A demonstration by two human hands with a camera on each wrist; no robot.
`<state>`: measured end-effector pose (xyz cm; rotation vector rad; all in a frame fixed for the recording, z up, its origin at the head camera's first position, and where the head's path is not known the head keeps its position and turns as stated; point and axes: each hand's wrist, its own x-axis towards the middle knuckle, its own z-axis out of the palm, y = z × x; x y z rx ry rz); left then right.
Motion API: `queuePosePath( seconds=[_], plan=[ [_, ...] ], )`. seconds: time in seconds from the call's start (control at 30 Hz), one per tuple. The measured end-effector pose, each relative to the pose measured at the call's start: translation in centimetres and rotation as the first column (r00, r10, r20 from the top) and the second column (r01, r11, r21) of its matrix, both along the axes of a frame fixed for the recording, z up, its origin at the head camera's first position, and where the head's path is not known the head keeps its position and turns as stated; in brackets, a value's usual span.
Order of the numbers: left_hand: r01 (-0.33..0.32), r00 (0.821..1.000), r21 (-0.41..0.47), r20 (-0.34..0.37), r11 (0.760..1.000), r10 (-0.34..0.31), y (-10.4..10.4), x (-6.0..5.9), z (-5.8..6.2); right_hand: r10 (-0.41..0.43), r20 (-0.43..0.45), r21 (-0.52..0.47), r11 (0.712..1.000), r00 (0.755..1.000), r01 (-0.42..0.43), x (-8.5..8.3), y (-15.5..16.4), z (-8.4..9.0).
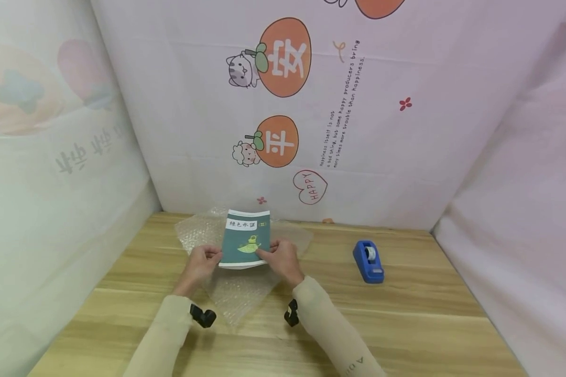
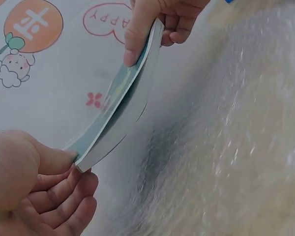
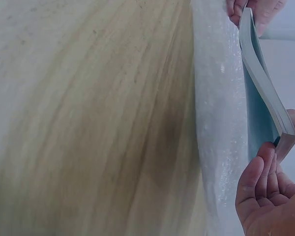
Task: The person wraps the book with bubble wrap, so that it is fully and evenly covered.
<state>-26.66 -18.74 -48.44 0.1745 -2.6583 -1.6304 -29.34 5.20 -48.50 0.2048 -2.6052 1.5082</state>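
A thin paperback book (image 1: 236, 245) with a dark green cover, a white title label and a yellow-green leaf drawing is held up over a sheet of bubble wrap (image 1: 239, 301). My left hand (image 1: 202, 267) pinches its lower left corner, thumb on the cover. At the lower right, my right hand (image 1: 285, 262) grips the other corner, its thumb also on the front. In the left wrist view the book's page edge (image 2: 120, 120) bows between both hands, with a gap under the cover. The right wrist view shows the curved book (image 3: 265, 81) above the wrap.
A blue tape dispenser (image 1: 370, 264) with a roll of tape stands on the wooden table (image 1: 420, 314), right of the bubble wrap. Printed white cloth (image 1: 368, 173) hangs behind the table and along both sides. A small black device (image 1: 203, 316) sits at each wrist.
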Motion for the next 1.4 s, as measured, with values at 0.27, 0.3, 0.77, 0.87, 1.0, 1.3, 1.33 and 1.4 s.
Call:
queuePosePath(
  seconds=[0.27, 0.3, 0.77, 0.87, 1.0, 1.3, 1.33, 1.4],
  plan=[
    [0.004, 0.999, -0.087, -0.042, 0.996, -0.008, -0.7, -1.1, -1.2, -0.023, 0.037, 0.039, 0.999, 0.999, 0.022, -0.5, -0.8, -1.3],
    [0.004, 0.999, -0.099, -0.049, 0.995, -0.009, -0.6, -1.2, -1.3, -0.028, 0.046, 0.040, 0.999, 0.999, 0.026, -0.6, -0.8, -1.5],
    [0.027, 0.999, -0.190, 0.036, 0.981, -0.021, -0.7, -1.2, -1.6, -0.010, 0.060, 0.125, 0.992, 0.998, 0.003, -0.8, -0.9, -2.6],
    [0.043, 0.998, -0.207, 0.060, 0.977, -0.031, -0.8, -1.3, -1.3, 0.004, 0.043, 0.147, 0.989, 0.999, -0.010, -0.9, -0.9, -2.6],
    [0.049, 0.998, -0.248, 0.057, 0.967, -0.036, -0.8, -1.6, -1.2, 0.016, 0.055, 0.167, 0.986, 0.998, -0.025, -1.2, -0.9, -2.6],
    [0.085, 0.995, -0.318, 0.067, 0.944, -0.067, -0.9, -1.5, -0.3, 0.040, 0.113, 0.211, 0.975, 0.993, -0.063, -1.4, -0.9, -2.1],
    [0.089, 0.995, -0.327, 0.063, 0.941, -0.072, -0.9, -1.5, -0.2, 0.046, 0.121, 0.217, 0.974, 0.992, -0.071, -1.4, -0.9, -2.0],
    [0.094, 0.995, -0.354, 0.049, 0.931, -0.082, -0.9, -1.3, 0.2, 0.055, 0.142, 0.224, 0.971, 0.988, -0.086, -1.3, -0.7, -1.6]
  ],
)
